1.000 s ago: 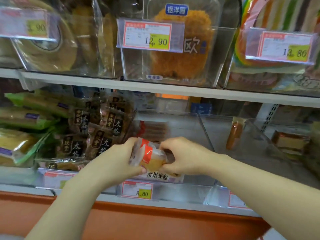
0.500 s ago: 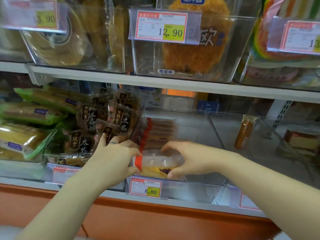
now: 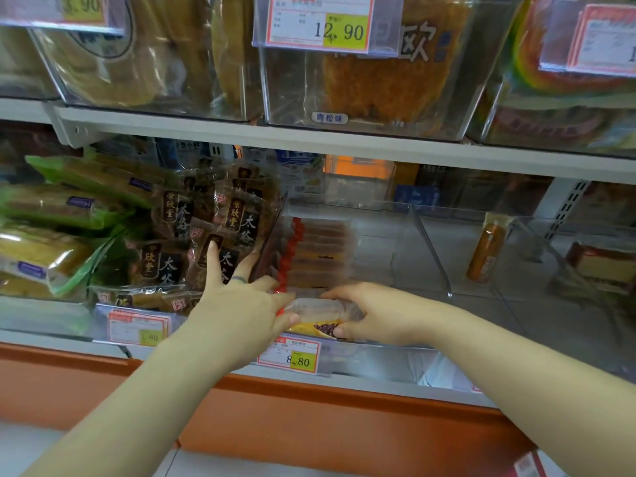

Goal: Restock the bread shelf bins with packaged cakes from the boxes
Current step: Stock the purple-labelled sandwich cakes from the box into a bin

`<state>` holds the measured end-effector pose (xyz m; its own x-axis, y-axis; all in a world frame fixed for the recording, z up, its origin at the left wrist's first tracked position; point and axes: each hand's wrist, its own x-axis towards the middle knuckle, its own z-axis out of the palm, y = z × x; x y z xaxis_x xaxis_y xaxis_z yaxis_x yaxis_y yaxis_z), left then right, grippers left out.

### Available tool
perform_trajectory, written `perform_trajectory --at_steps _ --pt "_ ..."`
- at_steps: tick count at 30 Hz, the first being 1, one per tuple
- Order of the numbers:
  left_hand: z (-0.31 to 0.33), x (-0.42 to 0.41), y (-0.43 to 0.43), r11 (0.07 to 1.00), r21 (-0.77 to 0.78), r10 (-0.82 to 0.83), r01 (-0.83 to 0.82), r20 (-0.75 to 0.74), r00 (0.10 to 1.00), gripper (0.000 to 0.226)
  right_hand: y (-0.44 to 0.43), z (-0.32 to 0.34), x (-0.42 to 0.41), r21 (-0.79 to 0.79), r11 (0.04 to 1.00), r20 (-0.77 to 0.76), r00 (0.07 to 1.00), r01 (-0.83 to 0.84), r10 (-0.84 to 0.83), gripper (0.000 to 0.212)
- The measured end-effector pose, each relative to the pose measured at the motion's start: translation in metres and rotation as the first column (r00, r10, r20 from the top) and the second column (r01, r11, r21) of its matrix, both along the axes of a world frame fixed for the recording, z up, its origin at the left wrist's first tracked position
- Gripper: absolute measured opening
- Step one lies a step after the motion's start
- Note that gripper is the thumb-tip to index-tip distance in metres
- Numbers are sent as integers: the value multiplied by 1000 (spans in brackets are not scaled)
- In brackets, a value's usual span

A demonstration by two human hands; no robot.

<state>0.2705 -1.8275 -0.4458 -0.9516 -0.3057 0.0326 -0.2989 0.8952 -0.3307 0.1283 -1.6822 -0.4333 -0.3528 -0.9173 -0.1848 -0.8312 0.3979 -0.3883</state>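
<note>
A packaged cake (image 3: pixel 318 313) in clear wrap with a red end lies at the front of the clear middle bin (image 3: pixel 428 249) on the lower shelf. My left hand (image 3: pixel 241 297) pinches its left, red end with thumb and forefinger while the other fingers spread against the neighbouring bin. My right hand (image 3: pixel 373 313) grips the cake's right end, fingers curled over the top. Behind it a row of the same cakes (image 3: pixel 318 249) stands stacked in the bin, red ends to the left.
The left bin holds dark-labelled pastry packs (image 3: pixel 203 235), with green-wrapped cakes (image 3: pixel 51 222) further left. An orange bottle (image 3: pixel 485 253) and a cake slice (image 3: pixel 602 266) sit in the right bin. Price tags (image 3: pixel 292 356) hang on the shelf edge; bins fill the upper shelf (image 3: pixel 344 142).
Both hands lowered the cake from in front of the bin into its front, turning it flat. The view moved closer to the shelf.
</note>
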Motion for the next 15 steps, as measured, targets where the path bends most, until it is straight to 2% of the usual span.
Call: perform_trajectory --at_steps 5,7,12,13,15 --pt "-7 -2 -5 992 -18 -127 125 -139 982 41 -3 -7 1 9 1000 -8 1000 -16 16 49" --pt "-15 -5 -9 993 -34 -120 116 -181 976 33 -5 -8 3 -2 1000 -18 1000 -6 6 52" --pt "-10 -4 0 996 91 9 -1 -89 996 50 -2 -5 4 26 1000 -5 1000 2 -2 54" --pt "-14 -3 -2 996 84 -1 11 -118 993 50 1 -2 3 50 999 24 1000 -14 13 53" --pt "-13 0 1 992 125 32 -25 -50 998 49 5 7 1 114 992 131 991 -46 31 52"
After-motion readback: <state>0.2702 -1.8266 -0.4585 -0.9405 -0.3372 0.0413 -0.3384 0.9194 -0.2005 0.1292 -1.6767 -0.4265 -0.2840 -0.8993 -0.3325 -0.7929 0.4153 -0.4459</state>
